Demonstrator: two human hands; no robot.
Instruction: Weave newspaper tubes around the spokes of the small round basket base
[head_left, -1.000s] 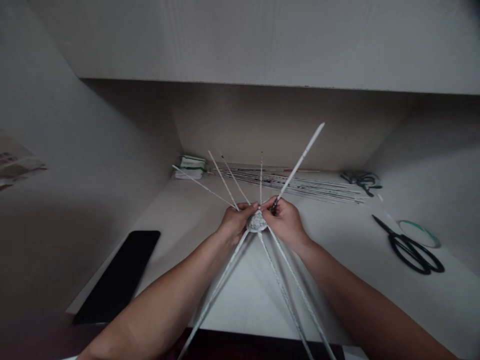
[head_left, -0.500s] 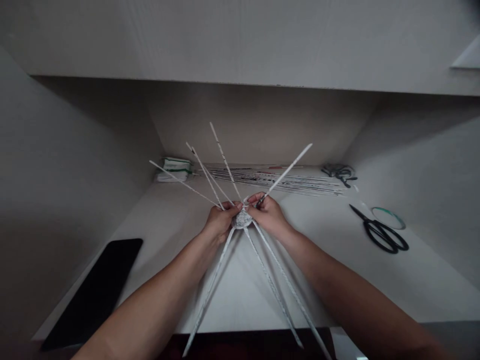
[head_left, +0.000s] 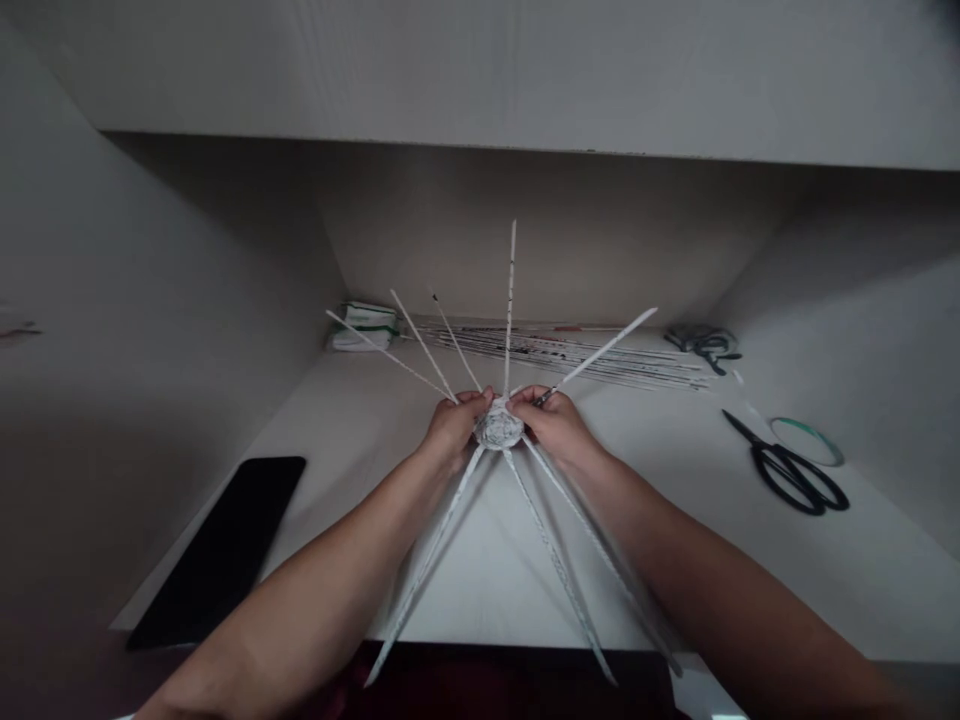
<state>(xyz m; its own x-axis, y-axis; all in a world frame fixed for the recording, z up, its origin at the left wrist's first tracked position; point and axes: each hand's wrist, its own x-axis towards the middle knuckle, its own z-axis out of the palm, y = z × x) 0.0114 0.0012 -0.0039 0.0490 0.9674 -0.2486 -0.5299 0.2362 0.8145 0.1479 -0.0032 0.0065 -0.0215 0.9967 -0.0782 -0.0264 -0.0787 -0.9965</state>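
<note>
A small round woven disc of rolled paper sticks (head_left: 498, 428) is held just above the white desk (head_left: 697, 520), with several long spokes fanning out from it. My left hand (head_left: 454, 428) pinches its left edge, fingers closed. My right hand (head_left: 555, 425) grips its right edge, fingers closed round one stick that slants up to the right (head_left: 607, 347). One spoke stands nearly upright (head_left: 511, 300). Others run back toward me past the desk's front edge.
A bundle of spare paper sticks (head_left: 600, 355) lies along the back wall. Black scissors (head_left: 795, 475) and a ring of tape (head_left: 806, 440) lie at the right. A black phone (head_left: 225, 545) rests at the left. A white and green packet (head_left: 364, 325) sits at the back left, dark cord (head_left: 701, 345) at the back right.
The disc has been turned between my hands. The spokes have swung round, one now standing nearly upright. The stick in my right hand has dropped to a lower slant.
</note>
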